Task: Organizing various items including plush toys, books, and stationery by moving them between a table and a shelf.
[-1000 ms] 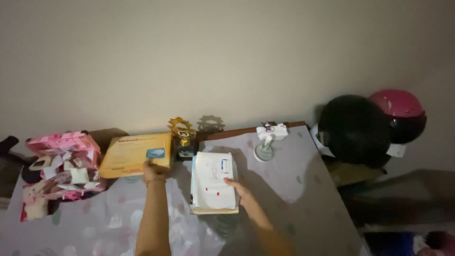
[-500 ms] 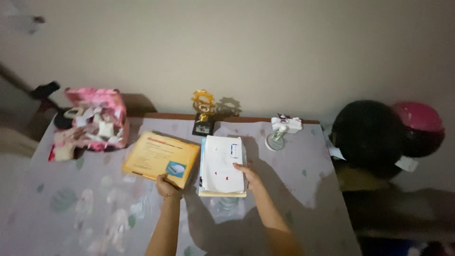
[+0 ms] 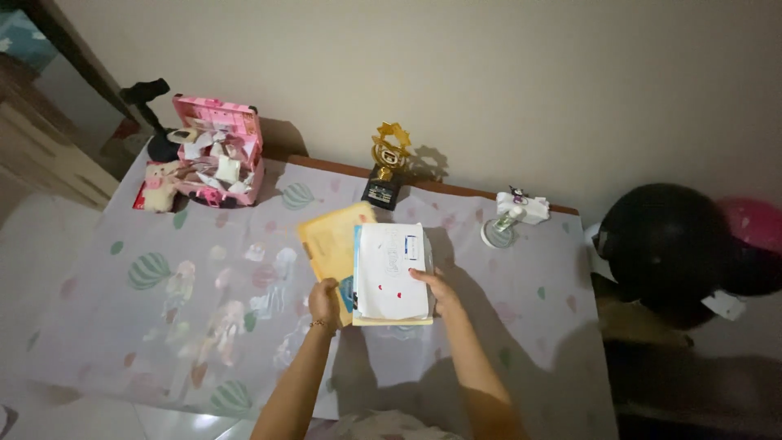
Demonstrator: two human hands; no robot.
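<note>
My left hand (image 3: pixel 324 300) grips the near edge of a yellow padded envelope (image 3: pixel 329 242) that lies on the table and partly slides under a stack of white papers (image 3: pixel 389 271). My right hand (image 3: pixel 438 287) rests on the right edge of that stack, fingers on the top white sheet, which carries a few small red and blue marks. Both things lie flat on a table covered with a pale cloth printed with balloons (image 3: pixel 163 277).
A pink open box full of paper scraps (image 3: pixel 217 160) stands at the back left beside a small plush toy (image 3: pixel 160 184). A gold trophy (image 3: pixel 386 165) and a small stand with a white item (image 3: pixel 510 217) sit at the back edge. Black (image 3: pixel 661 248) and pink (image 3: pixel 753 228) helmets lie to the right.
The yellow envelope has moved right and now tucks under the white stack. The view has shifted, so the table sits lower and more central in the frame.
</note>
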